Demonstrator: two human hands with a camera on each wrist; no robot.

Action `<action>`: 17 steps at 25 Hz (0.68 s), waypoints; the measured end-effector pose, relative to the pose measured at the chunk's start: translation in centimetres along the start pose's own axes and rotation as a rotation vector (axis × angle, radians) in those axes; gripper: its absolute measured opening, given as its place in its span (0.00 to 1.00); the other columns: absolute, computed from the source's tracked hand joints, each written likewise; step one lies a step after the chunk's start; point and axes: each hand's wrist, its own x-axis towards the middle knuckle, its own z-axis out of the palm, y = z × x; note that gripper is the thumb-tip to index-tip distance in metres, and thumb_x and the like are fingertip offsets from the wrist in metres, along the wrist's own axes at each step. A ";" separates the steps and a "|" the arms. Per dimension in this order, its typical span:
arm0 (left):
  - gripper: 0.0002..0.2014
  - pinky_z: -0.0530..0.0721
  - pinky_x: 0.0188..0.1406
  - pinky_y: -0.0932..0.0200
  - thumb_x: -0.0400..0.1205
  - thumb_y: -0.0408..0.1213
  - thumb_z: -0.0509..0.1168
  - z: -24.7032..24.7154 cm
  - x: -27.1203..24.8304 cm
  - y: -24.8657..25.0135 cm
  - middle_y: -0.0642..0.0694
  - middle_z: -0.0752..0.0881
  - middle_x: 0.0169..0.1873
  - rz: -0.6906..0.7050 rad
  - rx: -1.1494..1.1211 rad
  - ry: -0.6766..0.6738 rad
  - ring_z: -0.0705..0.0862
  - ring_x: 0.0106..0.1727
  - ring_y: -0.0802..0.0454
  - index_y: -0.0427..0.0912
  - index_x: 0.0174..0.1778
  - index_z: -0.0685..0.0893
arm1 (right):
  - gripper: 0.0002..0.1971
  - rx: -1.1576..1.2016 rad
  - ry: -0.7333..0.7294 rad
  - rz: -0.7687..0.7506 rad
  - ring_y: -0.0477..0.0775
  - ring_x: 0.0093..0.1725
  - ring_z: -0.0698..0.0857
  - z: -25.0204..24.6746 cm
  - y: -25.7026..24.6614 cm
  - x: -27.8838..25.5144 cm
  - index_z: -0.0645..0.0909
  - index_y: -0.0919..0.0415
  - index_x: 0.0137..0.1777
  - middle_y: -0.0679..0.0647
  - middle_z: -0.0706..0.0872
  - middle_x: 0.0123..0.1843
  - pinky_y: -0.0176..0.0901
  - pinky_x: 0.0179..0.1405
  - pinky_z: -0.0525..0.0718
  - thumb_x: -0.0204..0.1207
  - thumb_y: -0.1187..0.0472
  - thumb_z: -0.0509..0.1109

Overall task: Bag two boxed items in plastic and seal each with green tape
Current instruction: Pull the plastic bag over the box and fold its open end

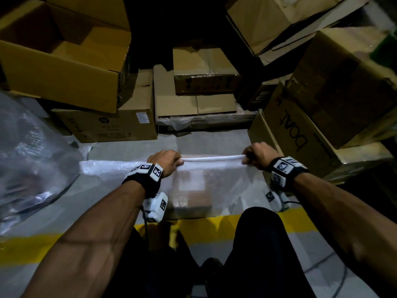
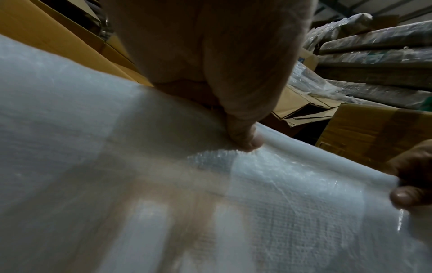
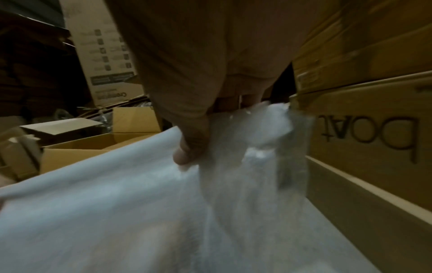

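Observation:
A clear bubble-wrap plastic bag (image 1: 225,179) lies on the grey floor in front of my knees, with a brown boxed item (image 1: 191,196) showing through it. My left hand (image 1: 166,161) pinches the bag's folded far edge on the left, thumb on top (image 2: 245,136). My right hand (image 1: 256,154) grips the same edge on the right, where the plastic (image 3: 252,147) bunches under the thumb. The edge (image 1: 212,158) is stretched taut between both hands. No green tape is in view.
Cardboard boxes crowd the far side: an open one (image 1: 64,61) at left, a stack (image 1: 204,82) in the middle, a lettered box (image 1: 300,134) close to my right hand. A heap of clear plastic (image 1: 28,158) lies left. A yellow floor line (image 1: 204,229) runs near my knees.

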 end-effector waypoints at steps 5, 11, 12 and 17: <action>0.14 0.79 0.48 0.51 0.85 0.52 0.58 0.2 0.2 0.3 0.42 0.86 0.51 -0.007 0.000 0.002 0.83 0.52 0.39 0.49 0.51 0.85 | 0.09 0.027 -0.010 0.027 0.55 0.49 0.85 0.1 3.2 -0.3 0.86 0.54 0.53 0.51 0.85 0.45 0.50 0.49 0.83 0.74 0.54 0.75; 0.13 0.76 0.45 0.53 0.86 0.51 0.58 0.0 0.0 0.7 0.42 0.85 0.50 -0.006 0.001 0.000 0.82 0.50 0.41 0.47 0.51 0.84 | 0.11 0.037 -0.008 0.058 0.53 0.42 0.82 0.0 3.6 -0.9 0.75 0.48 0.36 0.48 0.80 0.39 0.45 0.39 0.78 0.77 0.52 0.73; 0.13 0.75 0.44 0.53 0.86 0.50 0.58 0.0 -0.1 0.6 0.42 0.85 0.49 -0.012 0.001 -0.003 0.82 0.49 0.41 0.48 0.50 0.84 | 0.13 0.044 -0.010 0.071 0.52 0.41 0.82 0.1 3.5 -1.0 0.72 0.45 0.34 0.47 0.79 0.37 0.44 0.37 0.77 0.77 0.51 0.72; 0.13 0.77 0.44 0.52 0.86 0.51 0.57 0.1 -0.3 0.8 0.43 0.85 0.48 -0.015 0.009 -0.013 0.82 0.46 0.42 0.49 0.48 0.83 | 0.14 0.096 -0.015 0.093 0.48 0.39 0.79 -0.3 3.6 -1.3 0.72 0.45 0.34 0.46 0.78 0.37 0.39 0.34 0.72 0.79 0.58 0.71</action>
